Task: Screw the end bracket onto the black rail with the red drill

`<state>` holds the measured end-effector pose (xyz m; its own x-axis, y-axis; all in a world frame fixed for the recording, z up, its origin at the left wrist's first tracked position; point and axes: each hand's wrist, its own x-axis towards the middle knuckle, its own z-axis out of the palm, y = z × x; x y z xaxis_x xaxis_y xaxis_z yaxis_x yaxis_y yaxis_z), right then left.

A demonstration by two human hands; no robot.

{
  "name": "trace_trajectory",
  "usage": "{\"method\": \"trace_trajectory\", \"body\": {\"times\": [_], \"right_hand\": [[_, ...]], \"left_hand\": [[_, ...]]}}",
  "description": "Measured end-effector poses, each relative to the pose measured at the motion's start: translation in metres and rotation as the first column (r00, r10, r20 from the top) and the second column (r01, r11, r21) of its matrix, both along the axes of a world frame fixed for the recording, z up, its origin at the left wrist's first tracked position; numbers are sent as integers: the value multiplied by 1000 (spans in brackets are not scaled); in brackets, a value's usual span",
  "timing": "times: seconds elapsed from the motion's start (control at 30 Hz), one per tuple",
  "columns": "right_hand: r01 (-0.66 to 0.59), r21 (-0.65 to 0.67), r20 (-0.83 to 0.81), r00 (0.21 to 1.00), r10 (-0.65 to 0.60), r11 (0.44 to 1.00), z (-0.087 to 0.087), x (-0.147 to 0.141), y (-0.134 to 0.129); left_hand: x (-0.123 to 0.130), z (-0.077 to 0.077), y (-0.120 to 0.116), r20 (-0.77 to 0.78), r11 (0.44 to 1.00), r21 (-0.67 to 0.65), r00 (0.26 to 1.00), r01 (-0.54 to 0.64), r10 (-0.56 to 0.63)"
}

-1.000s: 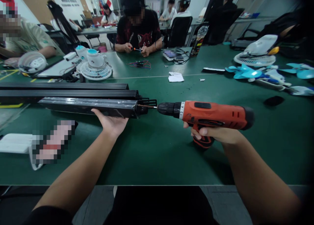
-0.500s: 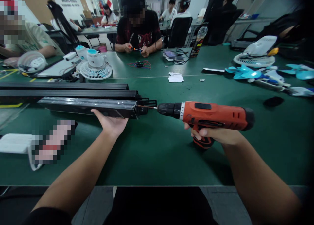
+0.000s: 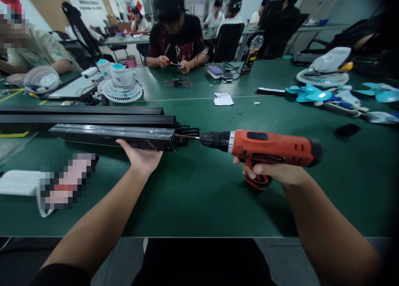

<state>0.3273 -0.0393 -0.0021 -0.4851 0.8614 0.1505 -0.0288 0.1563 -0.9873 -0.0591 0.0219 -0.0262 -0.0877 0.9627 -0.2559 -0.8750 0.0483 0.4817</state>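
Observation:
My left hand [image 3: 141, 156] grips a long black bar [image 3: 115, 136] from its near side and underneath, close to its right end; the thumb lies on the bar's near face. A dark fitting [image 3: 182, 141] sticks out of that end. My right hand [image 3: 271, 171] is wrapped around the handle of an orange cordless drill [image 3: 274, 146], which lies level and points left. Its long thin bit [image 3: 190, 136] reaches to the end of the bar; the exact contact at the tip is too small to tell.
Two more black bars [image 3: 81, 119] lie behind the held one. A phone [image 3: 70, 182] and a white object [image 3: 21, 182] rest at the left. White fan parts [image 3: 121, 84], light-blue fan blades [image 3: 308, 92], paper [image 3: 223, 99] and a bottle [image 3: 252, 55] stand farther back. A person [image 3: 176, 40] sits opposite.

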Motion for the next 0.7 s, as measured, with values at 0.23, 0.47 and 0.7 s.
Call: {"method": "trace_trajectory", "body": {"times": [0.23,0.47,0.7], "right_hand": [[-12,-37,14,1000,12,999,1,0,0],[-24,-36,-2,1000,24,999,2,-1,0],[-46,-30,-10,999,45,999,2,-1,1]], "left_hand": [[1,1,0,-17,1000,0,1000,-13,13],[2,2,-1,-2,1000,-1,1000,-3,3],[-4,-3,2,51,1000,3,999,20,-20]]}}
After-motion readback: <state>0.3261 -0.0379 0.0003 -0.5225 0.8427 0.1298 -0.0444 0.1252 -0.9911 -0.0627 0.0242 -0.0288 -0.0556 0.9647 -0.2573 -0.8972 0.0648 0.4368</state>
